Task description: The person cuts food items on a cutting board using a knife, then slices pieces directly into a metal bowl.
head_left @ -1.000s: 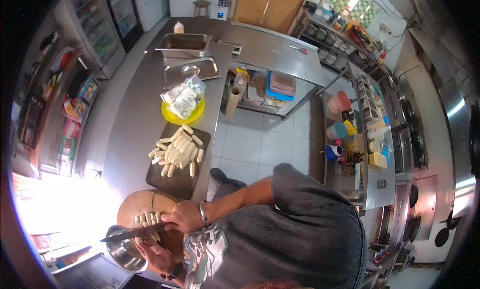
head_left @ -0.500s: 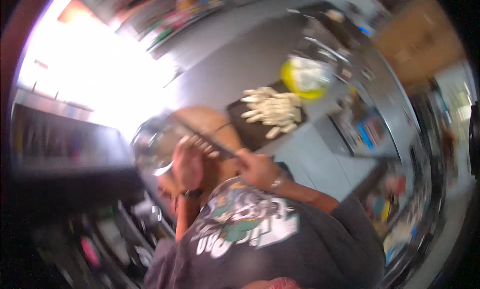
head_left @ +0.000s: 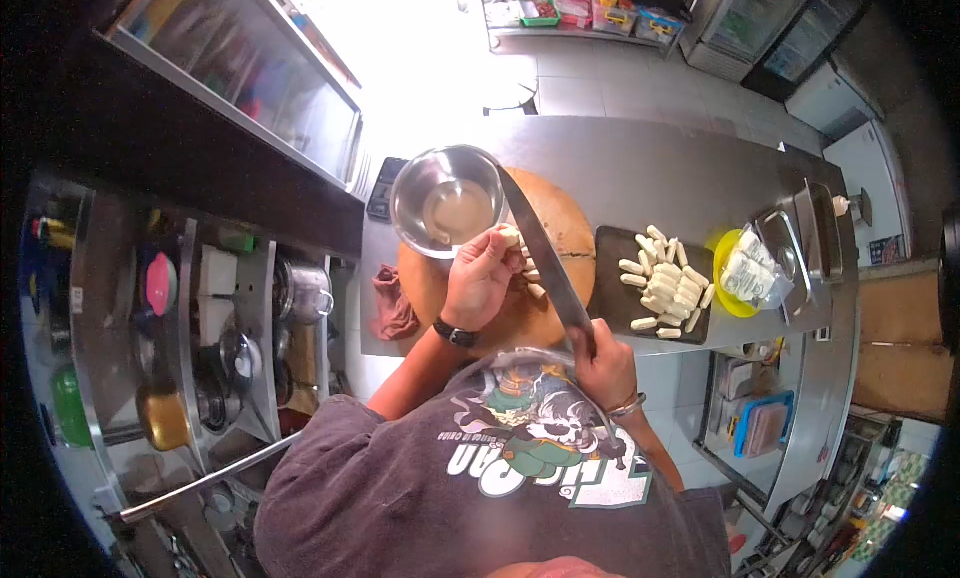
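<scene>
My left hand [head_left: 478,281] is closed in a pinch on a pale piece of food [head_left: 511,237], next to the rim of a steel bowl [head_left: 402,183]. The bowl rests over the back left of a round wooden chopping board [head_left: 572,210] and holds a little pale content. My right hand [head_left: 606,368] grips the handle of a long, broad-bladed knife [head_left: 548,258], its blade slanting across the board beside my left fingers. Several pale pieces [head_left: 534,283] lie on the board, partly hidden by the blade. To the right, a dark tray [head_left: 612,241] carries a heap of pale finger-shaped pieces [head_left: 672,288].
A yellow bowl [head_left: 722,268] with a plastic bag [head_left: 752,278] stands right of the tray on the steel table [head_left: 640,168]. A reddish cloth [head_left: 392,308] lies left of the board, and a black scale-like device [head_left: 384,190] sits behind it. Shelves with pots [head_left: 300,290] are at left.
The view has turned and become sharp. My left hand has lifted a pale piece to the bowl's edge; the knife stays in my right hand.
</scene>
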Tool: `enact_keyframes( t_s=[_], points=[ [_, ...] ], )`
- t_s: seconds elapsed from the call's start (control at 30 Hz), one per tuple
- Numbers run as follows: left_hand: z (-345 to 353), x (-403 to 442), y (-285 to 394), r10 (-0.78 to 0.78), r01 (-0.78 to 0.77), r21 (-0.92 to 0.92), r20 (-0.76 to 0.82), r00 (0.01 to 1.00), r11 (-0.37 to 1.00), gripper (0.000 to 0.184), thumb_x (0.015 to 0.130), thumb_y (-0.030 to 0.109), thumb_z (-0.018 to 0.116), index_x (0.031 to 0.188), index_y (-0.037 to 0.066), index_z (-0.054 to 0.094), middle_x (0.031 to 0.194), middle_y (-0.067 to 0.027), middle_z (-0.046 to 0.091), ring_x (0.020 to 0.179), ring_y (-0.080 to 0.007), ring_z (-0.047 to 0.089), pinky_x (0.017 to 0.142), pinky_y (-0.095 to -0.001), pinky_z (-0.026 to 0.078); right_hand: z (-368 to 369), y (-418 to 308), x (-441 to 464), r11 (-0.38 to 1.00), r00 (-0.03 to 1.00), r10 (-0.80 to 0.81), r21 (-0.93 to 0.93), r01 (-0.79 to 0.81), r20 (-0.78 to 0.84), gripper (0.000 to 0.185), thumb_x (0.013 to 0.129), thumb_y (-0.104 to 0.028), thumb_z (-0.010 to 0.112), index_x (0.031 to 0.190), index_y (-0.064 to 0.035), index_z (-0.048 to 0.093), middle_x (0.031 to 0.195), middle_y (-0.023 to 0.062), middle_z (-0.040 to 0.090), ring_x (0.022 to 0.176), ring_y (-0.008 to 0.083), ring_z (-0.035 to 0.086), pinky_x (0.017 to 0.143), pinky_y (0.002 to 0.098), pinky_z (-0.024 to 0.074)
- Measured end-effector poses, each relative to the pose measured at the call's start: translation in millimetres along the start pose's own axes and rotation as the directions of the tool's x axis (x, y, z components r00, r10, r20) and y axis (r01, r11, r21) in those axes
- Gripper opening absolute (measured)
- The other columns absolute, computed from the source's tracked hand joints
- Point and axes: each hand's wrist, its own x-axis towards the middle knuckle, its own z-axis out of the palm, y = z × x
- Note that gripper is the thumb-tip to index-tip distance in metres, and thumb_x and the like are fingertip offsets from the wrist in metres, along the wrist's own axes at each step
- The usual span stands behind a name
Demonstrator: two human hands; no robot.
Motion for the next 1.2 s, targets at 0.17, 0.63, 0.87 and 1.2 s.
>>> enact_keyframes(
  t_s=[0.17,0.63,0.87,1.2],
  points=[
    [1.4,-4.8,3.9,0.025,-0.025,0.018,-0.003,1.000,1.000,0.023,0.100,0.024,0.059,0.107,0.003,0.065,0.093,0.0008,0.061,0.080,-0.0087,0.051,0.074,-0.0255,0.043,-0.9,-1.0,2.2,1.000,1.000,-0.003,-0.012,0.003,0.020,0.020,0.098,-0.025,0.060,0.092,-0.0072,0.055,0.068,0.0210,0.062,0.067,0.0452,0.063,0.052,0.0522,0.0453],
    [-1.2,-26.5,-6.2,0.003,-0.003,0.287,0.003,1.000,0.958,0.023,0.100,0.019,0.060,0.109,-0.001,0.066,0.085,0.0023,0.063,0.071,-0.0059,0.054,0.067,-0.0217,0.046,0.6,-0.4,7.3,0.999,0.999,-0.039,-0.009,0.040,0.033,0.016,0.096,-0.022,0.062,0.092,-0.0082,0.055,0.066,0.0216,0.061,0.067,0.0458,0.062,0.052,0.0524,0.0436],
    [-6.1,-26.7,-7.1,-0.072,0.039,0.342,0.084,0.994,0.939,0.017,0.099,0.016,0.061,0.103,0.001,0.066,0.083,-0.0002,0.062,0.071,-0.0088,0.053,0.065,-0.0248,0.044,0.8,2.4,9.0,0.998,0.998,-0.058,-0.015,0.058,0.034,0.018,0.097,-0.022,0.061,0.091,-0.0054,0.056,0.063,0.0205,0.056,0.060,0.0428,0.061,0.050,0.0460,0.0431],
    [-17.4,-9.6,15.7,0.012,-0.010,-0.137,0.018,1.000,0.991,0.027,0.097,0.009,0.061,0.124,0.003,0.060,0.116,-0.0096,0.067,0.104,-0.0186,0.062,0.095,-0.0339,0.049,-1.4,3.2,8.1,1.000,1.000,0.013,-0.005,-0.013,0.007,0.020,0.098,-0.027,0.061,0.096,-0.0070,0.059,0.066,0.0199,0.062,0.064,0.0406,0.066,0.052,0.0472,0.0466]
  ],
)
